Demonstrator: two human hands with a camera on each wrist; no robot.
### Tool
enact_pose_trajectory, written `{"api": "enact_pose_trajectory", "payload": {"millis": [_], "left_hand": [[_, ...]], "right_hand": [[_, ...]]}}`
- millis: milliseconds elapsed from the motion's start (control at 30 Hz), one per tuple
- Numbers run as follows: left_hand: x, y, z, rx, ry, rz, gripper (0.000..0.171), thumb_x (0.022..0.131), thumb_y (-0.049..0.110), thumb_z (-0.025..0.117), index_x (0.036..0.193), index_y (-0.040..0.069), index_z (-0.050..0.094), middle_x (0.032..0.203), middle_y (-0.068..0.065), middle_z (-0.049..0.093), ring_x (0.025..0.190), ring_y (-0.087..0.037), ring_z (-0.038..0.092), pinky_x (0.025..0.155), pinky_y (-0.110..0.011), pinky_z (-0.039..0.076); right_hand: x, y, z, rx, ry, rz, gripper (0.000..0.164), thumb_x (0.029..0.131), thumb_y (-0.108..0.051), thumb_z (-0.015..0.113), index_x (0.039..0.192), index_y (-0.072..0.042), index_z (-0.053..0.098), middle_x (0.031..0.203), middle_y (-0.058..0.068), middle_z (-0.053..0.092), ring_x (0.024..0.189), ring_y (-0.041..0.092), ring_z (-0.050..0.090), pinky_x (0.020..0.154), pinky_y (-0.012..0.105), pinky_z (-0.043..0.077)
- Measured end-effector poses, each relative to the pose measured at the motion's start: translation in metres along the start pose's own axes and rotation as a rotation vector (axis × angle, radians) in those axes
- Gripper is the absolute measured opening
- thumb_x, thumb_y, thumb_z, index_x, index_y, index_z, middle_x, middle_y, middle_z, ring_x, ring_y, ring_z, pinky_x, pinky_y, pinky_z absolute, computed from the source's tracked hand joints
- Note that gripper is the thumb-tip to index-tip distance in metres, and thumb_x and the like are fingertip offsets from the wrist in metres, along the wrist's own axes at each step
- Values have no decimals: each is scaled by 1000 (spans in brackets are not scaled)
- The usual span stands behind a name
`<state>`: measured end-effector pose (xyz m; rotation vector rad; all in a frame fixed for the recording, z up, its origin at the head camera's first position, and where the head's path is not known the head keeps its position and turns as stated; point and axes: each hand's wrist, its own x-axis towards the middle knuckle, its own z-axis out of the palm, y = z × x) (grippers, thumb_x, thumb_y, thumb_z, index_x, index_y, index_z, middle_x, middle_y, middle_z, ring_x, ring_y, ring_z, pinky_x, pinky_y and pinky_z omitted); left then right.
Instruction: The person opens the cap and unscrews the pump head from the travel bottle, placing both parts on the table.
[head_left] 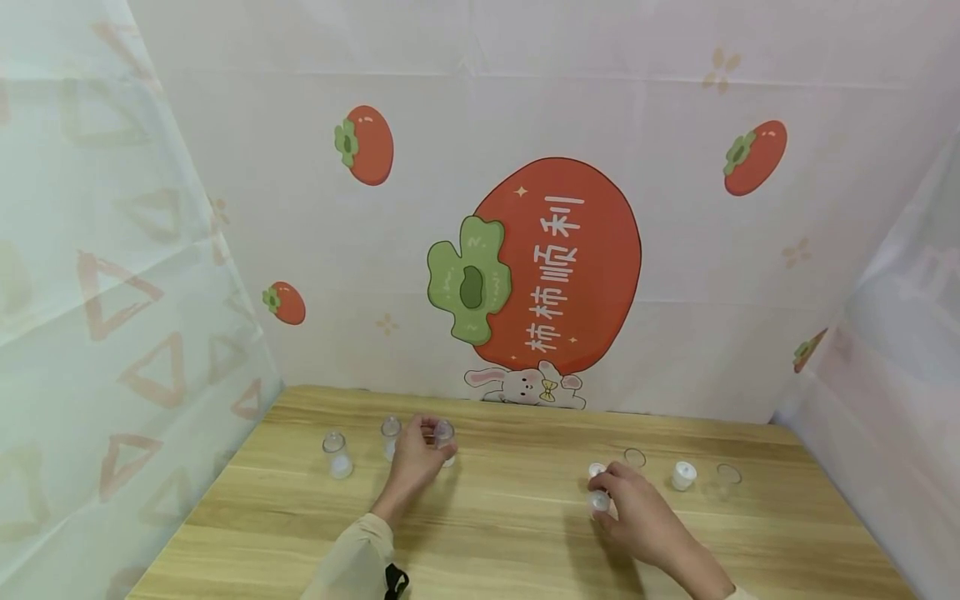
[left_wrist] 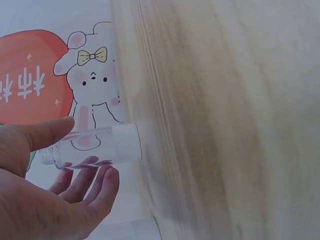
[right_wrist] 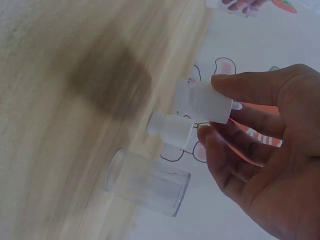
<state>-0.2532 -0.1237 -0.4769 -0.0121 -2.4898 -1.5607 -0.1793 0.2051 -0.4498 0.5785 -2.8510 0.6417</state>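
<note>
My left hand (head_left: 417, 458) is around a small clear bottle (left_wrist: 95, 145) with a threaded neck and a white base. The bottle stands upright on the table. In the left wrist view the thumb lies along one side and curled fingertips along the other. My right hand (head_left: 637, 512) pinches a white pump top (right_wrist: 207, 100) between thumb and fingers, raised off the tabletop. Close by stands a second white pump top (right_wrist: 172, 130), and past it a clear cap (right_wrist: 147, 182). Two more clear bottles, one nearer (head_left: 391, 437) and one farther left (head_left: 337, 455), stand left of the left hand.
Right of the right hand stand another white pump top (head_left: 683, 476) and a clear cap (head_left: 728, 475). The wood-grain table (head_left: 517, 533) meets a printed cloth backdrop (head_left: 697, 333) at the back. More cloth (head_left: 112, 375) hangs at the left side.
</note>
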Motion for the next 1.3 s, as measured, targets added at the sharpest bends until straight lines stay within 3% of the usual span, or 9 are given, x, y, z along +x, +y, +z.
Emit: {"api": "enact_pose_trajectory", "payload": {"millis": [233, 533, 1000, 1167, 1300], "left_hand": [[-4, 4, 2, 17, 13, 61, 58, 79, 2, 82, 129, -8, 54, 118, -25, 63, 110, -42, 62, 93, -53, 53], [-10, 10, 1, 79, 11, 88, 61, 81, 4, 81, 134, -5, 52, 129, -24, 60, 121, -43, 56, 101, -56, 46], [-20, 36, -5, 165, 37, 242, 67, 79, 4, 83, 137, -4, 52, 136, -25, 57, 124, -44, 55, 101, -56, 47], [-23, 43, -10, 238, 43, 271, 68, 80, 7, 82, 140, 0, 51, 140, -22, 54, 130, -43, 50, 104, -57, 44], [-23, 43, -16, 357, 93, 373, 66, 81, 10, 83, 138, -1, 53, 137, -23, 56, 127, -42, 53, 101, -57, 46]], "right_hand": [[-4, 1, 6, -113, 24, 17, 27, 73, -8, 89, 94, -9, 73, 94, -4, 62, 95, 22, 59, 86, 47, 51], [-5, 3, 10, -173, 37, -9, 31, 68, -10, 92, 92, -11, 73, 94, -2, 66, 90, 21, 58, 84, 49, 50], [-3, 3, 11, -216, 28, -11, 31, 68, -13, 92, 92, -11, 73, 96, 1, 68, 91, 23, 58, 80, 47, 48], [-3, -1, 4, -197, 19, 8, 30, 73, -19, 90, 96, -11, 74, 96, 0, 66, 92, 23, 58, 82, 48, 49], [-2, -3, -5, -165, 86, -10, 27, 77, -19, 88, 98, -10, 73, 94, 0, 64, 92, 24, 58, 82, 48, 48]]}}
